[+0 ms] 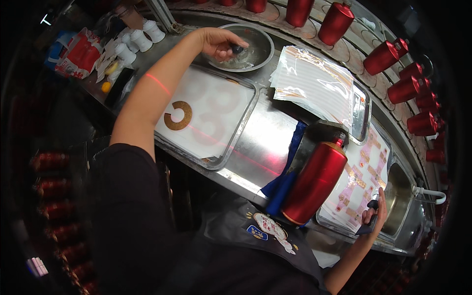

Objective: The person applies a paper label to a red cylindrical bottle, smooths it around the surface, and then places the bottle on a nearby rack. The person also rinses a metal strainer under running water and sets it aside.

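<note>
My left hand (220,44) reaches over a round metal bowl (268,40) of what looks like clear water. Its fingers are curled together, with a dark piece at the tips; I cannot tell whether that is a finger cover or something held. On the right, my right hand (377,214) is beside a stack of printed decal sheets (350,189), fingers apart, with black covers or pieces on some fingertips. A shiny red bottle (317,179) lies tilted between my hands, against a metal support (322,130) and blue cloth (298,138).
Below the bowl, a metal tray (251,101) holds white sheets and a gold ring-shaped decal (178,116). Glossy sheets (312,81) lie at the back. Red bottles (336,22) line a curved conveyor (314,29). White cups (141,40) stand left; a sink (397,199) is at right.
</note>
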A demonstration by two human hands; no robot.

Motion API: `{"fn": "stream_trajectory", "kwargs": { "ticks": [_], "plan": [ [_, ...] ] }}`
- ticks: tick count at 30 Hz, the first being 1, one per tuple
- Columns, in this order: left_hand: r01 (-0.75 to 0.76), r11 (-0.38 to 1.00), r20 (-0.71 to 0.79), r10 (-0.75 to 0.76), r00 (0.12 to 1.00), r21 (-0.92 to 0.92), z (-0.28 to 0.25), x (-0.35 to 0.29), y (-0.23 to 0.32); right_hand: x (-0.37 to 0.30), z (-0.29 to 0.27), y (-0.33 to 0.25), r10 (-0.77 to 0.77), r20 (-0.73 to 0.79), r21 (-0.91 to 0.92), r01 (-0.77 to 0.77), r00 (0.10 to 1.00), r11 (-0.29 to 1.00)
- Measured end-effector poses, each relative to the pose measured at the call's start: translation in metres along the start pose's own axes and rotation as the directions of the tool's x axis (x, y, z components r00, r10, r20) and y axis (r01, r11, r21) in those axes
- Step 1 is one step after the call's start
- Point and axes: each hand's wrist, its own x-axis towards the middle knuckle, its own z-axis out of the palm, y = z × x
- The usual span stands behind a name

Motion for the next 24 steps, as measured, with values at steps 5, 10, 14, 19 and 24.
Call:
{"fn": "stream_trajectory", "kwargs": {
  "ticks": [5, 10, 14, 19, 24],
  "plan": [
    [0.261, 0.906, -0.078, -0.249, 0.965, 0.332, 0.062, -0.079, -0.049, 0.012, 0.004, -0.001, 0.005, -0.013, 0.038, -0.005, 1.0, 0.999],
    [0.393, 0.804, -0.3, -0.279, 0.912, 0.446, 0.082, -0.135, -0.082, 0.022, 0.02, 0.003, -0.025, 0.084, 0.058, 0.02, 0.996, 0.998],
    [0.169, 0.859, -0.574, 0.165, 0.802, 0.483, 0.064, -0.128, -0.055, 0.024, 0.034, 0.005, -0.053, 0.231, 0.096, 0.031, 0.971, 0.995],
    [-0.321, 0.822, -0.54, 0.556, 0.632, 0.471, 0.039, -0.013, -0.003, 0.011, 0.033, 0.002, -0.085, 0.213, 0.098, 0.066, 0.973, 0.993],
    [0.033, 0.789, -0.628, 0.462, 0.626, 0.614, 0.012, 0.073, 0.013, -0.017, 0.005, 0.007, -0.051, 0.105, 0.087, 0.041, 0.993, 0.995]
  ]
}}
